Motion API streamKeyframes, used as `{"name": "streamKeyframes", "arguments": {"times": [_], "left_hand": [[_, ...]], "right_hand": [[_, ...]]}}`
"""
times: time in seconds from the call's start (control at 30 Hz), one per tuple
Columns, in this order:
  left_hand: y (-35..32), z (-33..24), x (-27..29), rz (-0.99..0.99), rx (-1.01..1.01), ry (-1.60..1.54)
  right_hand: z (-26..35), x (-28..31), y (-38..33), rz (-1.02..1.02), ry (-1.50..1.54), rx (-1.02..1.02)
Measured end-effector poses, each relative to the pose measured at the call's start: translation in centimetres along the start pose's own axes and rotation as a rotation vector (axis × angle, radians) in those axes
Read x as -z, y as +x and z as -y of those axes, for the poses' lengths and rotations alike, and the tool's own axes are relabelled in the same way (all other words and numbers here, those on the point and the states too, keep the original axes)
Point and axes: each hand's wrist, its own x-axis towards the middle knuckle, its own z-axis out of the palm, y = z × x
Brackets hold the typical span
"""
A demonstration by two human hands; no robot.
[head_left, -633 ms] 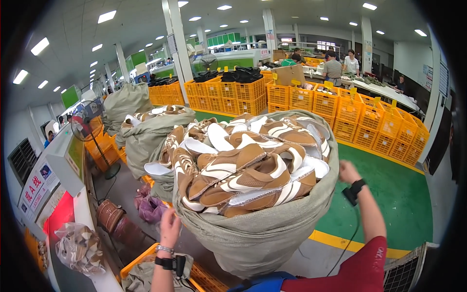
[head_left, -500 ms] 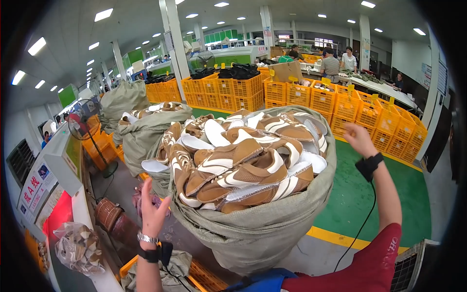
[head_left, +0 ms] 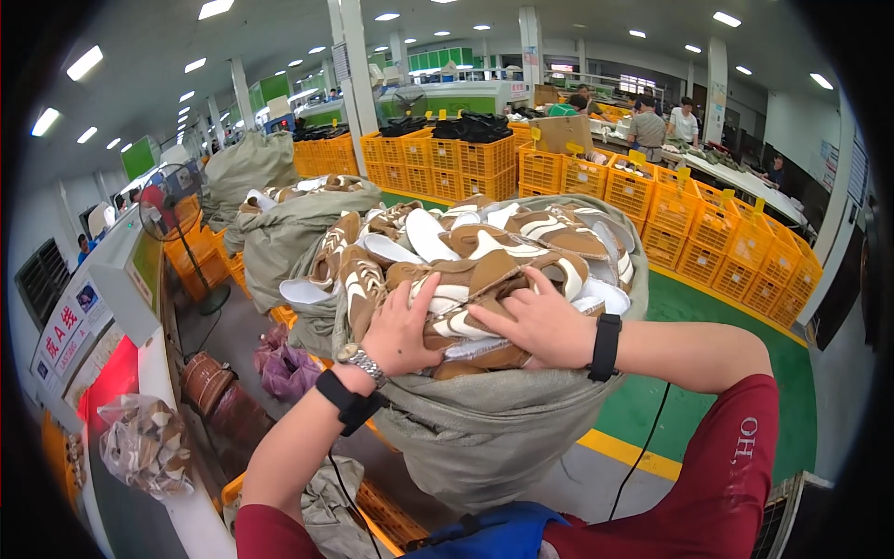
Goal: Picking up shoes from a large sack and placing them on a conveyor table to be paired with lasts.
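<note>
A big grey-green woven sack (head_left: 503,429) stands in front of me, its mouth rolled down around a heap of brown shoe uppers (head_left: 503,265) with white stripes and pale linings. On the near left side of the heap lies my left hand (head_left: 400,331), fingers stretched out and thumb apart, touching the uppers. My right hand (head_left: 545,326) rests on the near right side, its fingers spread over the pieces and its thumb pointing at the left hand. Neither hand is closed around a piece; the fingertips are partly hidden among the uppers.
Another filled sack (head_left: 298,233) stands behind on the left. Stacked orange crates (head_left: 666,228) line the green floor. At left are a standing fan (head_left: 172,205), a clear bag (head_left: 146,447) of brown and white pieces and a purple bag (head_left: 289,368). People work at a far table.
Both hands have come down and inward from either side of the sack onto the uppers. The view has shifted slightly, and the heap's near side sits a little differently under the hands.
</note>
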Motion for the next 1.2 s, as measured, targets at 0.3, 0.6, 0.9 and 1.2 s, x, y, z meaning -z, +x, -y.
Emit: {"name": "streamKeyframes", "arguments": {"times": [0.3, 0.6, 0.9, 1.2], "left_hand": [[2.8, -1.1, 5.7, -0.498, -0.067, -0.019], [-12.6, -2.5, 17.6, -0.411, 0.429, -0.1], [-51.4, -6.4, 21.3, -0.447, 1.315, -0.258], [-71.8, -27.9, 20.4, -0.337, 1.672, 0.321]], "right_hand": [[-4.1, 5.1, 0.8, -0.417, 0.222, -0.087], [3.6, 14.4, 8.1, -0.353, 0.537, 0.305], [25.9, 12.9, 21.1, 0.366, 2.012, 0.392], [57.4, 8.2, 26.4, 0.991, 2.062, 0.529]]}}
